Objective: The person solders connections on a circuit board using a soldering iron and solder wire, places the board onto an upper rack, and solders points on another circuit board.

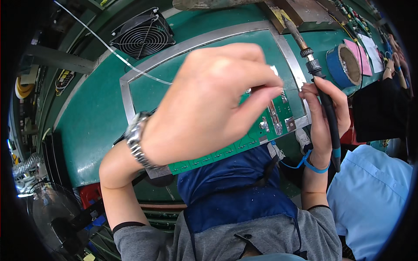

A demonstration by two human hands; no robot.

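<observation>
A thin silvery solder wire (111, 51) runs down from the upper left and passes behind my left hand (207, 93), which is closed in a pinch; the wire's end is hidden. A metal watch (137, 141) circles that wrist. My right hand (324, 115) grips a black-handled soldering iron (324, 93), its tip angled up and away, by a stained metal block (278, 19). Beneath my left hand is a green circuit board (213, 158) with soldered spots and metal strips, largely covered by the hand. A grey metal frame (209, 37) surrounds it.
A fan with a wire guard (146, 40) stands at the back left of the green bench (82, 126). At right are a blue tape roll (337, 65) and pink paper (359, 56). My right wrist wears a blue corded strap (315, 167). Blue cloth (370, 195) hangs nearby.
</observation>
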